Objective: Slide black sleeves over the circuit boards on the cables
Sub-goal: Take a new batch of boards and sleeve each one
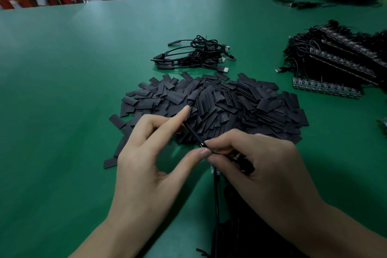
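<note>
Black sleeve [194,133] sits edge-on at lower centre of frame. Your left hand [146,165] has grip pinching it: thumb at near end, index finger straight. Your right hand [261,169] has grip curled round circuit board [212,170] on cable [216,199]; board mostly hidden, just beside sleeve end. Pile of loose sleeves [226,107] just behind on green table [62,69]. Sleeved cables [199,54] beyond. Board stack [335,65] at right.

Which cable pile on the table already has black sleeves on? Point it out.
The small bundle just beyond the sleeve heap: its cable ends wear black sleeves. The bigger stack at right shows bare circuit boards.
</note>
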Available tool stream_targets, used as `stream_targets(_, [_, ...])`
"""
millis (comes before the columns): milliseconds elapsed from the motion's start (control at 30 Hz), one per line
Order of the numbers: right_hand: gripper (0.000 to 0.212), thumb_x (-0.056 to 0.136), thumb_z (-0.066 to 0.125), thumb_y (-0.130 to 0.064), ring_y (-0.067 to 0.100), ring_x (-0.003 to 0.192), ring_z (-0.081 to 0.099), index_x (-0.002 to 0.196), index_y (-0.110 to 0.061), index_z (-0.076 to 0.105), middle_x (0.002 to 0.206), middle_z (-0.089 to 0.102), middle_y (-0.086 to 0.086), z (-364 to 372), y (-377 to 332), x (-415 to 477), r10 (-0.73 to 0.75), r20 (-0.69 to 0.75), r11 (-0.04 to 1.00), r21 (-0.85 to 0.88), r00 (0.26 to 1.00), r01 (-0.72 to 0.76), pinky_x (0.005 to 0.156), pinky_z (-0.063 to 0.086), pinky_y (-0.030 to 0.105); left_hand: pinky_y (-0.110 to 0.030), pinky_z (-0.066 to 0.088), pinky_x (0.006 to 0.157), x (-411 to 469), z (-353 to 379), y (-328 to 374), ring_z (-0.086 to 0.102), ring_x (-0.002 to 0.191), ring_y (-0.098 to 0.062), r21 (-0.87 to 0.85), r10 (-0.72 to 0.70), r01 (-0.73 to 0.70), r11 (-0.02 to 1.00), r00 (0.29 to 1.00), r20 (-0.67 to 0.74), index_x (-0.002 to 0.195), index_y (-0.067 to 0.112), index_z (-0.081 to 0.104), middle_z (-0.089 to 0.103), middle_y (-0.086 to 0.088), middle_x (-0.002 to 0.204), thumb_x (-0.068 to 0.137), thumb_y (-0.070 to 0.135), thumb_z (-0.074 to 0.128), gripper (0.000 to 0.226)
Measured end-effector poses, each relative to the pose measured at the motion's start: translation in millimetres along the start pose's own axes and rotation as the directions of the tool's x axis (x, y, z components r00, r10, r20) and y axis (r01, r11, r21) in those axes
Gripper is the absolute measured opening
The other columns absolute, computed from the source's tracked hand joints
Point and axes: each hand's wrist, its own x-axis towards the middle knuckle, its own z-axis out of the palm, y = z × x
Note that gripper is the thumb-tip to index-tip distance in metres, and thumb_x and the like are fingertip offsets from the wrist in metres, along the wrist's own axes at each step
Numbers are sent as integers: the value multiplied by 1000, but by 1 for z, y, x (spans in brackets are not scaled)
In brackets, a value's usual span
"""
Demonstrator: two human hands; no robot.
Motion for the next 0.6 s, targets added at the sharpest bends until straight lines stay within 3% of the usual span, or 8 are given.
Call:
stream_targets(133, [15,90,72,-36,-5,79,67,103,-29,75,86,74,-19,1,3,-1,44,74,996,72,996,-49,72,53,26,-24,52,90,2,-4,-2,63,105,-12,-46,-36,37,998,999,22,133,24,67,63,11,108,77,53,79,64])
stream_targets(233, [17,90,77,-27,-2,84,71,107,-26,75,86,74,-17,-3,6,1,83,136,965,238,987,-114,75,55,19,-34,55,95,4,-7,-3,66,109,-16,-53,-22,23,998,1000,3,133,22,67,67,7,115,79,50,76,61])
stream_targets(400, [11,93,73,-16,4,80,73,103,-22,72,80,75,-13,-10,7,4,92,141,914,381,986,-140,74,55,17,-21,51,94,4,-8,1,66,105,-10,19,76,-75,997,995,-69,127,12,69,68,0,113,81,39,78,55])
stream_targets(533, [10,93,74,-17,2,80,73,100,-23,72,79,74,-14,-10,5,4,93,148,915,377,985,-143,74,53,15,-27,54,92,3,-7,0,67,106,-16,25,168,-166,986,982,-88,127,9,68,69,-3,115,82,34,82,53])
stream_targets(600, [9,92,71,-20,1,81,72,100,-25,72,79,74,-14,-9,4,4,76,149,924,362,986,-126,75,51,11,-35,54,92,1,-10,-4,66,115,-18,13,183,-182,983,982,-44,133,13,65,67,2,127,80,37,84,61])
